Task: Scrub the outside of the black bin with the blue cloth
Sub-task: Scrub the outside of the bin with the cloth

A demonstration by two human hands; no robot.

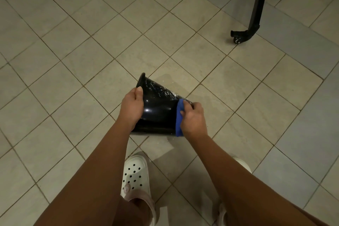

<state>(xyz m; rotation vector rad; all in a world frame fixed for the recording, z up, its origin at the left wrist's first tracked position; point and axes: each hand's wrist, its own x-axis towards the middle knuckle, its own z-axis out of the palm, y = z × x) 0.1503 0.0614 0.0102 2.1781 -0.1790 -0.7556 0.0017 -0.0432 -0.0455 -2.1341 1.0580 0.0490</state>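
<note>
2 hands: L point(131, 108) grips bin point(157, 115), R point(194, 121) cloth point(179, 115).

The bin point(157, 113) is held on its side in the middle, over the tiled floor point(73, 42), its rim turned to the left and its base to the right (contact with the floor cannot be told). The rim end is gripped by the left hand point(131, 105). The cloth point(179, 117) is held against the base end by the right hand point(193, 117). Nearer, a clog point(134, 176) is seen between the forearms. Far right, well apart, a furniture leg point(256, 5) is standing.
</note>
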